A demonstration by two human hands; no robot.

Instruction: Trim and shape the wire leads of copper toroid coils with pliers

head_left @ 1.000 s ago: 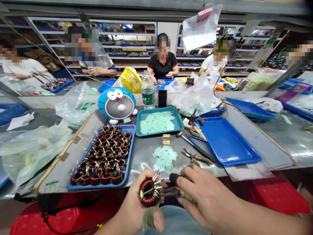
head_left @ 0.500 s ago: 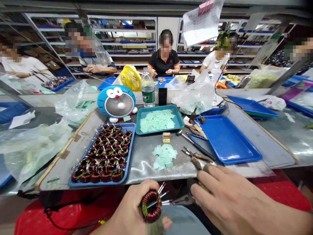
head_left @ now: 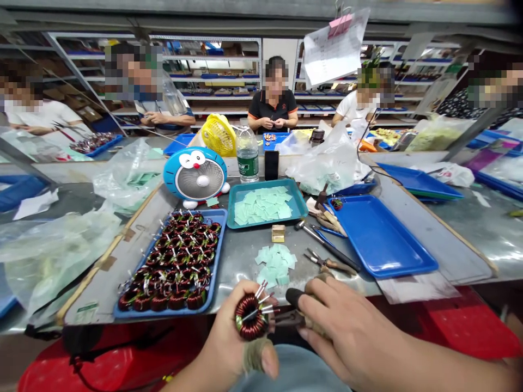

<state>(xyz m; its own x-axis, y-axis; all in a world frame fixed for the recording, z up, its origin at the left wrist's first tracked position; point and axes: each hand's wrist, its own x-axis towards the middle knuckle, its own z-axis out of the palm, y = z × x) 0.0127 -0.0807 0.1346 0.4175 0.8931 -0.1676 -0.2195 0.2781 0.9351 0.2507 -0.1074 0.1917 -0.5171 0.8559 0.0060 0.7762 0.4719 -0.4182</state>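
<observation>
There it was, a copper-wound toroid coil, bright wire leads fanning out, gripped firmly in the left hand just off the bench edge! The right hand clenched pliers, nose beside the leads. A blue tray packed with matching coils; a teal tray held pale green squares.

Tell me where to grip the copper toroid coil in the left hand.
Grip the copper toroid coil by its wound rim from the lower left, as the left hand does; the wire ends fan out toward the upper right, so leave that side free.
</observation>
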